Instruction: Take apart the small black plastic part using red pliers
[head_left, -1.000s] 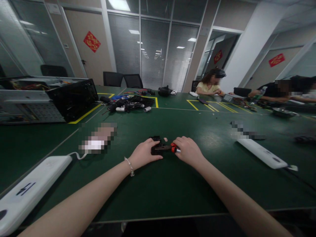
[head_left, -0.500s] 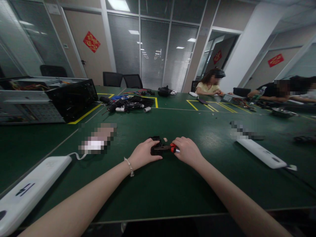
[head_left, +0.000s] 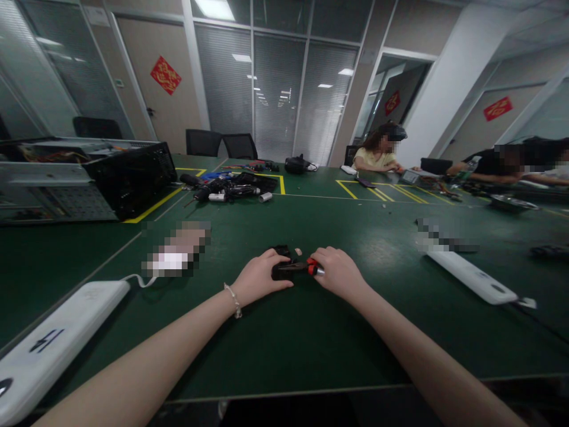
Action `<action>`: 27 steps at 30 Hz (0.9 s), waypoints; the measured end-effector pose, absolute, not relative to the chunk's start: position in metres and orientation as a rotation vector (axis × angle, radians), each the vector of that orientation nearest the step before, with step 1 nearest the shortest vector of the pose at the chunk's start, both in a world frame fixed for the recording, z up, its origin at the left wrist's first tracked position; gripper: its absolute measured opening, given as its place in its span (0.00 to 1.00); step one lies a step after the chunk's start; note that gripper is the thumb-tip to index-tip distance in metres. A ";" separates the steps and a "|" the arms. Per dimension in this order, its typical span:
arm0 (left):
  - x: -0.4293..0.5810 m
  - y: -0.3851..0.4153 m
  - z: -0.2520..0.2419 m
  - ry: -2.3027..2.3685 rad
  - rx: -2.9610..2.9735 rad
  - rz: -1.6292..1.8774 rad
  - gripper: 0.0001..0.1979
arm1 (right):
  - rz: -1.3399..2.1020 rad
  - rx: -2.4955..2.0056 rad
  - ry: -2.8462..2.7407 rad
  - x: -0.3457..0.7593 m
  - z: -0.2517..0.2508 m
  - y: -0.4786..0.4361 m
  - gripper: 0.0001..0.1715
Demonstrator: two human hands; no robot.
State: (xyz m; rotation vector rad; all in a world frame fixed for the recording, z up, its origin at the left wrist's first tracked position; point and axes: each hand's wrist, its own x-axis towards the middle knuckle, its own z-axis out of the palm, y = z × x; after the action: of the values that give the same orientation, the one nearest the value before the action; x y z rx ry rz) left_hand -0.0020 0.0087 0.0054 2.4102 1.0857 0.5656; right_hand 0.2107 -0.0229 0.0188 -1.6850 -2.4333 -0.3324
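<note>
- Head view: L hand (head_left: 260, 276), fingers + thumb clamped on small blk part (head_left: 280, 274), which lies on green table (head_left: 311, 344) approx mid-pic.
- R hand (head_left: 338, 271): fingers clamped on red-handled pliers (head_left: 313, 268), nose pointing L over blk part; can't tell if tips grip it.
- Pinkish bit (head_left: 298, 251) just beyond pliers.
- Long white device (head_left: 66, 329) w/ cable (head_left: 141, 280), near L; open PC case (head_left: 53, 193) behind.
- Person in yellow top (head_left: 374, 159) seated across, R side.

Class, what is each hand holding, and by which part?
The right hand grips pliers by their red handles. The left hand holds a black part by its left side; exact contact is partly hidden.
</note>
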 end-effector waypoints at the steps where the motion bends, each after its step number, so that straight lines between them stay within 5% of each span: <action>1: -0.002 0.009 0.005 1.086 2.410 0.570 0.24 | -0.333 -1.685 -2.432 0.211 0.019 -0.023 0.11; 27: -0.001 0.009 0.005 1.087 2.386 0.595 0.23 | -0.468 -1.608 -2.456 0.210 0.019 -0.024 0.12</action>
State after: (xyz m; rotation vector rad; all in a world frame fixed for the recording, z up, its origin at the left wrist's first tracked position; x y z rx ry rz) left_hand -0.0007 0.0086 0.0055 2.3863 1.0867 0.5952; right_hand 0.2103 -0.0242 0.0188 -1.6079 -2.4558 -0.4683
